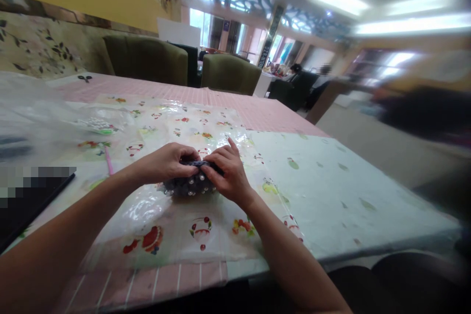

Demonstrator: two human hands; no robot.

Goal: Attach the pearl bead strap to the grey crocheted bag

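A dark grey piece dotted with white pearl beads (191, 185) sits low over the fruit-printed plastic sheet (200, 250); its exact kind I cannot make out. My left hand (171, 162) pinches its upper edge from the left, thumb in front and fingers behind. From the right, my right hand (230, 171) grips the same edge close beside the left thumb, with one finger raised. Both hands partly cover the piece's top and right end.
A pink stick-like tool (109, 161) lies left of my hands. Clear plastic bags (55, 108) hold white beads (96, 123). Black-handled scissors (85, 78) rest at the far left. A dark flat device (37, 206) is near my left arm. Green chairs (230, 74) stand behind the table.
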